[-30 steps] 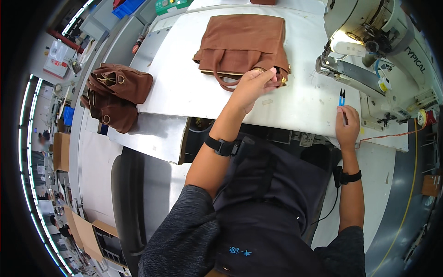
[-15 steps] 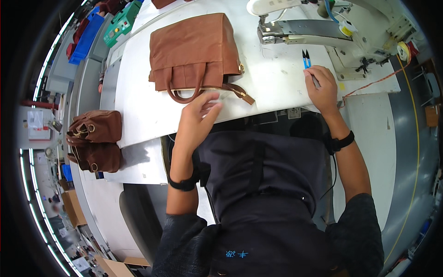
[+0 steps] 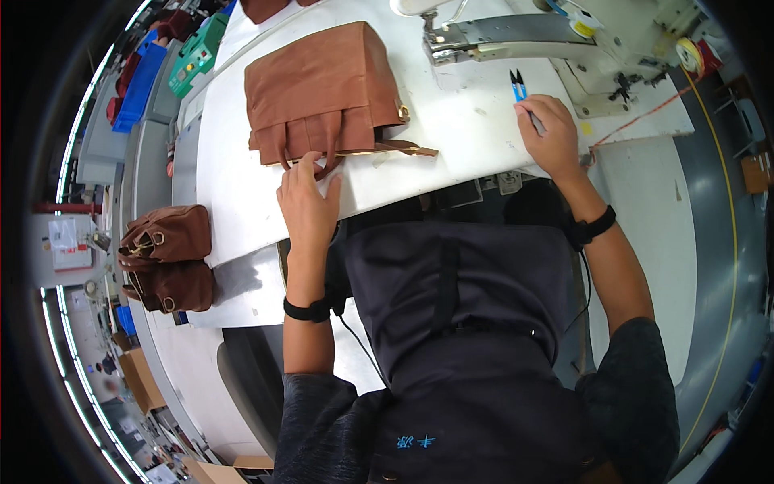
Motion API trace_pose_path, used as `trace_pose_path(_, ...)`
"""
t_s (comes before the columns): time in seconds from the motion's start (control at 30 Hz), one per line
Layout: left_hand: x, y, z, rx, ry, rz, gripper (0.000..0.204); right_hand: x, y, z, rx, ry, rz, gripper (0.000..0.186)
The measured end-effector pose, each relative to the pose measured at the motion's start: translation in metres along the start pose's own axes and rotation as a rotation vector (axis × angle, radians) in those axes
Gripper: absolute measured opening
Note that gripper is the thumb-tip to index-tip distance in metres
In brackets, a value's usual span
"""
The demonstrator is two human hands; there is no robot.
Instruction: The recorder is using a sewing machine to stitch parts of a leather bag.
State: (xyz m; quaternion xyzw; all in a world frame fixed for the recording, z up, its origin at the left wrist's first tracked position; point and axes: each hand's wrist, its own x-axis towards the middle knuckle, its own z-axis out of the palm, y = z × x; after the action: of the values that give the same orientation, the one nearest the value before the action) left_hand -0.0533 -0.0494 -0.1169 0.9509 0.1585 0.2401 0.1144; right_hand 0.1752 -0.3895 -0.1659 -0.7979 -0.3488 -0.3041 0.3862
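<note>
A brown leather handbag (image 3: pixel 318 77) lies on the white worktable, its two handles and gold zipper edge toward me. My left hand (image 3: pixel 309 202) is at that near edge, fingertips touching or just over a handle (image 3: pixel 332 133). Its thumb stands apart from the fingers, and I see nothing gripped in it. A zipper end with a leather tab (image 3: pixel 421 151) sticks out to the right of the bag. In my right hand (image 3: pixel 552 137) are blue thread snips (image 3: pixel 518 87), dark blades pointing away from me, the hand resting near the table's right part.
A sewing machine (image 3: pixel 516 36) with a long arm stands at the back right. Beside it runs an orange cord (image 3: pixel 637 123). Two more brown bags (image 3: pixel 173 234) sit at the left, below a green box (image 3: pixel 197 55) and a blue bin (image 3: pixel 139 85).
My left hand has moved left to the bag's handles. The zipper end now lies straighter. My right hand keeps the snips; the whole view has shifted slightly.
</note>
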Motion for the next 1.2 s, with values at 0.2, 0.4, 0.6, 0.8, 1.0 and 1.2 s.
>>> trace_pose_path(0.2, 0.006, -0.017, 0.008, 0.111, -0.030, 0.079, 0.023, 0.000, 0.005, 0.001, 0.000, 0.006, -0.006, 0.006)
trace_pose_path(0.4, 0.012, -0.020, -0.007, 0.217, -0.121, 0.207, 0.022, -0.003, 0.009, 0.001, -0.010, 0.009, -0.016, 0.005)
trace_pose_path(0.6, 0.084, 0.007, -0.110, -0.124, -0.057, 0.244, 0.023, -0.005, 0.010, 0.001, -0.047, -0.002, -0.022, 0.006)
trace_pose_path(0.8, 0.144, 0.032, -0.169, -0.156, -0.072, 0.185, 0.032, -0.001, 0.005, 0.001, -0.030, -0.012, -0.027, 0.008)
trace_pose_path(1.0, 0.150, 0.024, -0.170, -0.620, -0.339, -0.196, 0.027, 0.000, 0.002, -0.002, -0.038, -0.041, 0.000, 0.007)
trace_pose_path(1.2, 0.162, 0.023, -0.177, -0.523, -0.559, -0.152, 0.033, 0.002, -0.002, -0.002, -0.036, -0.036, -0.002, 0.007)
